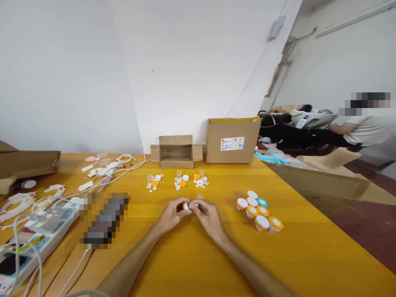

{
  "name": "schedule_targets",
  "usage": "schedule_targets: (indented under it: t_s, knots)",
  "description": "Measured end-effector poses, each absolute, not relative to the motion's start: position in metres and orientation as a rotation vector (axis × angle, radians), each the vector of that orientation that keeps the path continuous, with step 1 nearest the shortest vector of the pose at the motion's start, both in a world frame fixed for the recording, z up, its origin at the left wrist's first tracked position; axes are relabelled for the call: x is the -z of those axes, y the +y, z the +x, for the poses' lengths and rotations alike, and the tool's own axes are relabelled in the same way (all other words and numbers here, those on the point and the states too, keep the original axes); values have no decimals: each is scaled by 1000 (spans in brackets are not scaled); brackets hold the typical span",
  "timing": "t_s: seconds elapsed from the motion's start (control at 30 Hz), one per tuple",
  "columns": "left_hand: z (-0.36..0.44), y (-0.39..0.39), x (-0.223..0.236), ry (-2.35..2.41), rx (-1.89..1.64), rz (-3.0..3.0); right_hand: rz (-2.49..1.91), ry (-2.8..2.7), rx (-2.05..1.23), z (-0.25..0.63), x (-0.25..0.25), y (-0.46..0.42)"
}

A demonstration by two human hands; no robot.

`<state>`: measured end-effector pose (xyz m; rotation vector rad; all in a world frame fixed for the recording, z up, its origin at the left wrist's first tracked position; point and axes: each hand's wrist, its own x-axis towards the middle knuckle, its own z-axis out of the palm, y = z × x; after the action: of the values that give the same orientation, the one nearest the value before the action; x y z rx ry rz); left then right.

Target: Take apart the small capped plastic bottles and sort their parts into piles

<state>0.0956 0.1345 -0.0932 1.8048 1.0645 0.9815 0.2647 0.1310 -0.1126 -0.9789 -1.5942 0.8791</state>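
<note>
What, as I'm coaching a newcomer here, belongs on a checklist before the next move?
1. Left hand holding the small piece: ok.
2. Right hand close by to work on it: ok, though its exact grip is hidden.
3. Piece properly fitted together: cannot tell; the hands cover much of it.
4. Loose parts kept in groups: ok, three groups beyond the hands.
5. Capped containers apart from the hands: ok, off to the right.
6. Power strip apart from the hands: ok, far left.
</note>
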Motion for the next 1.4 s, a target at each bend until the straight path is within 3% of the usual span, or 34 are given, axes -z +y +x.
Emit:
schedule_targets:
  t_s: [0.43, 1.13, 1.4]
  knots:
    - [93, 139, 101, 1333, -1109, 1905, -998, -1560, -944, 265, 110, 132]
    - [100, 127, 84, 961, -1043, 2006, -854, -1507, -1263, 261, 115, 132]
    - [99, 131, 84, 1066, -1148, 1824, -884, -1442, -1357, 262, 110, 133]
